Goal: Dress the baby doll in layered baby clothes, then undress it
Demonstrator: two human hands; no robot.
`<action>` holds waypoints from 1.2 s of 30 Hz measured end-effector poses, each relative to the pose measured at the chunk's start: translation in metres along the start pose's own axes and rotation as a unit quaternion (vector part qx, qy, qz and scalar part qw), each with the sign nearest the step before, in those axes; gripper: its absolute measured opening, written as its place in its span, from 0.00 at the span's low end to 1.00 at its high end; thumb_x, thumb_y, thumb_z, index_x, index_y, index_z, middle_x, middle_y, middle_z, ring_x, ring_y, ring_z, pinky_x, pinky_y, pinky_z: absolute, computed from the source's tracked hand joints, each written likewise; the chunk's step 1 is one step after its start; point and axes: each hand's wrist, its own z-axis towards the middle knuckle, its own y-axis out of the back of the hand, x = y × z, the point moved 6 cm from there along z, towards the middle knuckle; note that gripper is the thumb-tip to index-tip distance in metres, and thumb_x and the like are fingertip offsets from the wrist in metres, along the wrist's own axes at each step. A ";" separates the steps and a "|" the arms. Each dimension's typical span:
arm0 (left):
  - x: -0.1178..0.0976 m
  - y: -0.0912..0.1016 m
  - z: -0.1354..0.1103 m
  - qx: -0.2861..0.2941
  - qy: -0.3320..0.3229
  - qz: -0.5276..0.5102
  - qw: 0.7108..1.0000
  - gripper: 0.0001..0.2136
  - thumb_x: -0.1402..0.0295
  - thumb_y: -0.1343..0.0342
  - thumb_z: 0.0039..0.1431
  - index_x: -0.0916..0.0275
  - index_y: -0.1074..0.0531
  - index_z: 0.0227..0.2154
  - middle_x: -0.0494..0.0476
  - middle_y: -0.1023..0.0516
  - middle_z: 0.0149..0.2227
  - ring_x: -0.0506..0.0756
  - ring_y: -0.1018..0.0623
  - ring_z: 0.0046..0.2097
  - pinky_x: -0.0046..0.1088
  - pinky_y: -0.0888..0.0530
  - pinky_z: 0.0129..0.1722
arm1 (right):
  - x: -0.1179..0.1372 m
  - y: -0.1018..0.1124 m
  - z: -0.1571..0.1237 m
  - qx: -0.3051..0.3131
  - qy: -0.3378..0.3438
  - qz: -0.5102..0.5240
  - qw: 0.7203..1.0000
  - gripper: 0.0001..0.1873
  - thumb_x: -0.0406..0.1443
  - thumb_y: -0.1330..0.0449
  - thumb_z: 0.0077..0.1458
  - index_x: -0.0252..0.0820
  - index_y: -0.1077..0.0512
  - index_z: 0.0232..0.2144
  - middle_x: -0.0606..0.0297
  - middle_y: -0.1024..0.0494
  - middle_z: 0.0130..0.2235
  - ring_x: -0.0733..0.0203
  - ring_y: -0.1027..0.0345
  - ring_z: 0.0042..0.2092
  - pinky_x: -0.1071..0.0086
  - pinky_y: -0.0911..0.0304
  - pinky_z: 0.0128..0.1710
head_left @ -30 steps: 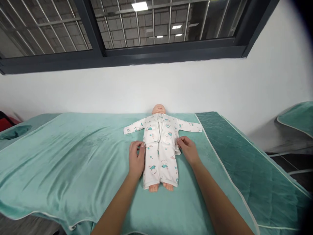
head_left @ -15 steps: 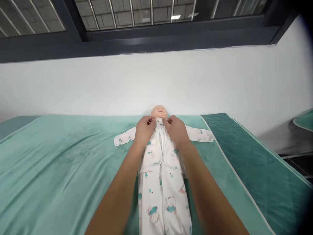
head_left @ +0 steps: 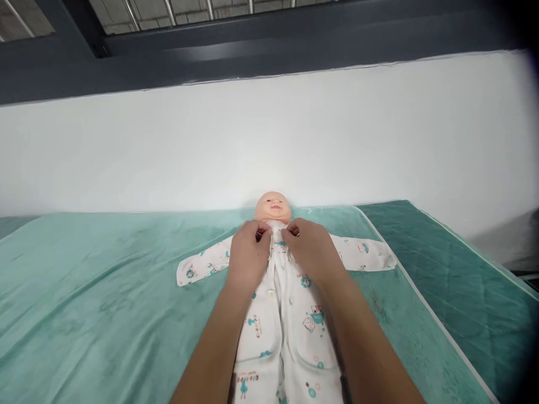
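Both hands have come up from the sides of the doll's waist, where they were a second ago, to the neck of its white printed top [head_left: 261,325], and the view has tipped so that less of the window shows. Left hand [head_left: 247,255] and right hand [head_left: 311,247] face each other just below the doll's head [head_left: 273,206], one on each side of the front opening. On each, thumb and forefinger are drawn together in a pinch on the cloth near the collar; how much fabric is caught between the tips is hard to see, since the hands themselves cover it. Below them the top's two front edges run down nearly side by side, with a narrow gap between and a small button [head_left: 272,292] on the left edge. Printed trousers [head_left: 246,387] begin under its hem and run out of the picture. Both sleeves lie spread outward, flat, beyond the wrists.

The doll lies on its back, head toward the wall [head_left: 269,140], on a smooth light green blanket [head_left: 105,292] that is creased in long folds on the left. A pale edging marks the blanket's right side, and past it shows a darker green quilted cover [head_left: 463,292]. Above the white wall runs a dark window frame [head_left: 269,50], with metal bars [head_left: 210,10] behind the glass.
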 end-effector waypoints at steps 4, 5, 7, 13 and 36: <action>-0.002 0.001 -0.001 0.002 0.032 -0.047 0.998 0.06 0.67 0.46 0.58 0.60 0.24 0.31 0.53 0.20 0.32 0.54 0.24 0.33 0.30 0.30 0.36 | 0.006 0.005 -0.001 0.032 -0.042 0.095 0.994 0.10 0.38 0.43 0.52 0.44 0.30 0.21 0.66 0.26 0.23 0.63 0.38 0.25 0.68 0.48 0.27; -0.003 0.002 -0.002 0.000 0.042 -0.068 0.997 0.07 0.66 0.45 0.58 0.60 0.24 0.32 0.52 0.20 0.31 0.53 0.24 0.33 0.29 0.30 0.35 | 0.008 0.006 -0.001 0.034 -0.055 0.125 0.990 0.09 0.39 0.42 0.52 0.44 0.29 0.22 0.67 0.26 0.23 0.63 0.37 0.25 0.69 0.46 0.27; -0.004 0.003 -0.003 -0.006 0.055 -0.118 0.992 0.07 0.65 0.43 0.57 0.61 0.23 0.33 0.52 0.20 0.31 0.53 0.23 0.33 0.28 0.30 0.35 | 0.011 0.005 -0.003 0.032 -0.071 0.186 0.979 0.09 0.40 0.42 0.52 0.43 0.26 0.25 0.68 0.26 0.23 0.64 0.37 0.25 0.69 0.43 0.28; -0.001 -0.001 -0.004 0.004 0.077 -0.183 0.980 0.08 0.65 0.41 0.56 0.61 0.21 0.35 0.53 0.18 0.31 0.53 0.22 0.33 0.28 0.27 0.36 | 0.010 -0.008 -0.003 0.037 -0.081 0.265 0.960 0.11 0.41 0.40 0.50 0.40 0.22 0.29 0.66 0.24 0.25 0.63 0.34 0.27 0.71 0.41 0.27; 0.015 -0.006 0.002 0.026 0.061 -0.217 0.974 0.11 0.66 0.41 0.56 0.61 0.20 0.40 0.57 0.17 0.36 0.55 0.20 0.38 0.30 0.26 0.40 | 0.010 -0.011 0.000 0.024 0.006 0.156 0.987 0.07 0.39 0.39 0.50 0.44 0.22 0.31 0.66 0.21 0.37 0.60 0.31 0.37 0.66 0.38 0.41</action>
